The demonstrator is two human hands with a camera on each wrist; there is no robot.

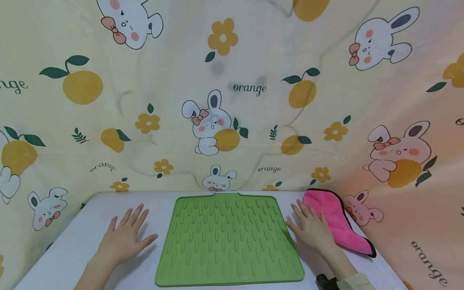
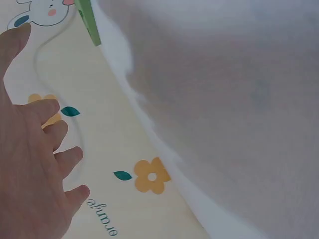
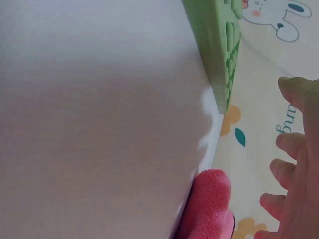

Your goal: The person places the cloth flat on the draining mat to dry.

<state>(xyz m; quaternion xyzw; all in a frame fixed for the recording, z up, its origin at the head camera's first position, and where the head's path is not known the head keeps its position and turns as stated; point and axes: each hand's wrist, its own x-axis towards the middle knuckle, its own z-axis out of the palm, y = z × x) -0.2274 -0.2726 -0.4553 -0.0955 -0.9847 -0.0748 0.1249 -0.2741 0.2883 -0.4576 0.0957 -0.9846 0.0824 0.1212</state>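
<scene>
Yellow backdrop (image 1: 253,52) printed with rabbits, oranges and flowers hangs beyond the green mat (image 1: 229,241), which lies flat on a white table (image 1: 156,207). Going left to right, I see the left hand (image 1: 122,241) just left of the mat, fingers spread, holding nothing. Raised strips cover the mat. At its right edge the right hand (image 1: 312,230) is likewise spread and grasps nothing; its fingers overlap a pink, black-edged cloth (image 1: 342,225) right of the mat, and I cannot tell whether they touch it. Handling these well, I judge, means pinching the soft cloth by a raised fold, and steadying the mat from both sides with even pressure.
</scene>
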